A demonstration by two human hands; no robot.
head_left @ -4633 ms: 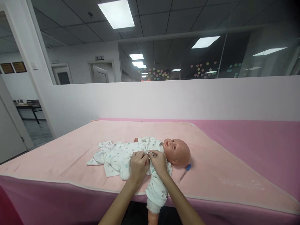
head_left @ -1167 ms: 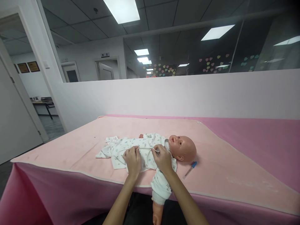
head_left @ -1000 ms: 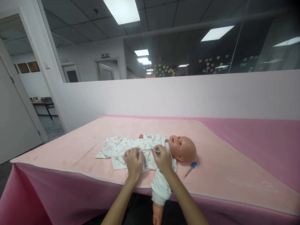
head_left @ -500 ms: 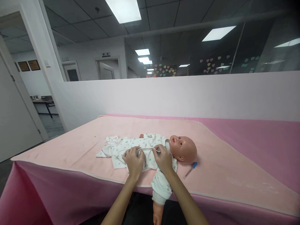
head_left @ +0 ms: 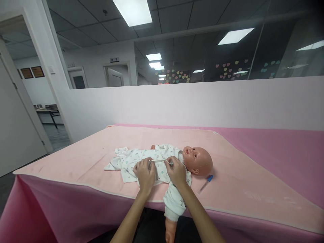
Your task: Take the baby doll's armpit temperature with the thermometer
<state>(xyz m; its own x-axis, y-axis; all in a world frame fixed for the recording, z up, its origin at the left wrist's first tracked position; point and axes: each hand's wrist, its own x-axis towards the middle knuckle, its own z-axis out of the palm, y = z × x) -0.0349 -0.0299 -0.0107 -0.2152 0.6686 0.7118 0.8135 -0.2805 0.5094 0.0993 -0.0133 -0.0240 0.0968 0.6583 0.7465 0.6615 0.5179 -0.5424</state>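
A baby doll lies on its back on a light pink blanket, head to the right, dressed in a white printed garment. Both my hands rest on its chest. My left hand is closed in a pinch on one end of a thin white tie string. My right hand pinches the other end, close to the doll's neck. The string is stretched between them. One sleeved doll arm hangs over the table's near edge.
A thin tube with a blue cap lies on the blanket just right of the doll's head. The table is draped in a darker pink cloth. A low white partition wall runs behind it. An open doorway is at left.
Over the earlier frames my hands drew apart along the doll's chest, pulling the string out between them. In the last second they have barely moved.
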